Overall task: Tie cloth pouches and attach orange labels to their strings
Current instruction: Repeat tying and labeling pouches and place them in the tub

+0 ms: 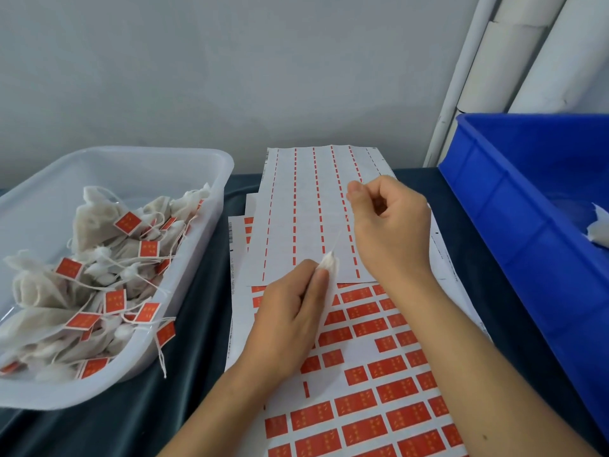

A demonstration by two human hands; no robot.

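Observation:
My left hand (290,311) pinches the gathered neck of a white cloth pouch (329,263) over the label sheets. A thin string (336,240) runs up and to the right from the neck. Its upper end cannot be made out. My right hand (389,225) is held above, fingers curled, thumb and forefinger pinched together. Below both hands lies a sheet of orange labels (362,407), with some labels peeled away. An emptied sheet (306,212) with only orange strips lies on top at the back.
A clear plastic tub (211,166) at left holds several tied pouches with orange labels. A blue crate (514,206) at right contains white pouches (598,225). Dark cloth covers the table (191,324). White pipes (514,61) stand against the wall at back right.

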